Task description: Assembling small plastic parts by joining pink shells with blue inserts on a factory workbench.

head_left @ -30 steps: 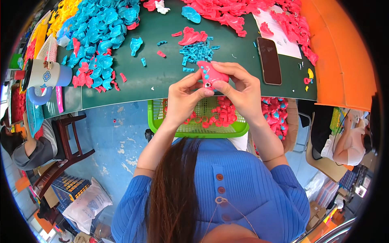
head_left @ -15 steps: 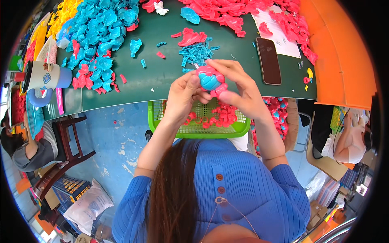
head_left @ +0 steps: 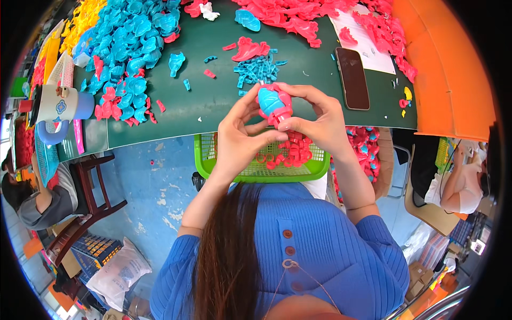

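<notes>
Between my two hands is a small rounded plastic toy figure (head_left: 273, 103), pink with a blue panel facing up. My left hand (head_left: 246, 128) grips it from the left side, thumb at its lower end. On the other side, the fingers and thumb of my right hand (head_left: 316, 113) are closed around its top and bottom. Both hands are raised over the table's front edge. Just beyond them lies a small heap of blue plastic clips (head_left: 258, 70). Below, a green basket (head_left: 199, 160) holds pink ring-like pieces (head_left: 290, 152).
The dark green table (head_left: 176, 106) bears a pile of blue shells (head_left: 138, 37) at left and pink parts (head_left: 290, 16) at the back. A phone (head_left: 353, 80) lies at right, beside an orange panel (head_left: 448, 69). A white-and-blue mug (head_left: 63, 104) stands far left.
The toy figure has been turned more upright in my hands, its pink end now pointing down. My left thumb has moved down to its lower end.
</notes>
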### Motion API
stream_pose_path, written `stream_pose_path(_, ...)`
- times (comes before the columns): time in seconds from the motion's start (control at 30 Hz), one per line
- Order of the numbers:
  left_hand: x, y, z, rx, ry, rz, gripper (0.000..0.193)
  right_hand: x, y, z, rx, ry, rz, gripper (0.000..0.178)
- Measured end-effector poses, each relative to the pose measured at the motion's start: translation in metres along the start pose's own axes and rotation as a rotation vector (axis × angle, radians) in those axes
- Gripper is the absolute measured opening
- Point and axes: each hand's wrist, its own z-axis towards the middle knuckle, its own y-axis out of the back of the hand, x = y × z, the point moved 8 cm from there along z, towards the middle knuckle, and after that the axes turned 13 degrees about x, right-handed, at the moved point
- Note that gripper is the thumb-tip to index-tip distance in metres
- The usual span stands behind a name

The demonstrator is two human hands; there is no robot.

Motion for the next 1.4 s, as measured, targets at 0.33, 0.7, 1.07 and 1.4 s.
stream_pose_path(0.33,0.008,0.003,-0.002,0.101,0.018,0.053,0.071,0.004,-0.002,-0.008,-0.035,0.072,-0.022,0.052)
stream_pose_path(0.7,-0.003,-0.004,-0.002,0.096,-0.030,0.203,0.075,-0.011,-0.012,-0.016,-0.181,-0.001,0.086,0.056)
stream_pose_path(1.07,-0.017,-0.012,-0.005,0.026,-0.283,0.882,0.092,-0.014,-0.004,-0.018,-0.290,0.014,0.182,0.049)
stream_pose_path(1.4,-0.023,0.000,0.001,0.236,-0.271,0.371,0.060,0.003,-0.016,-0.030,-0.073,0.022,0.212,0.048)
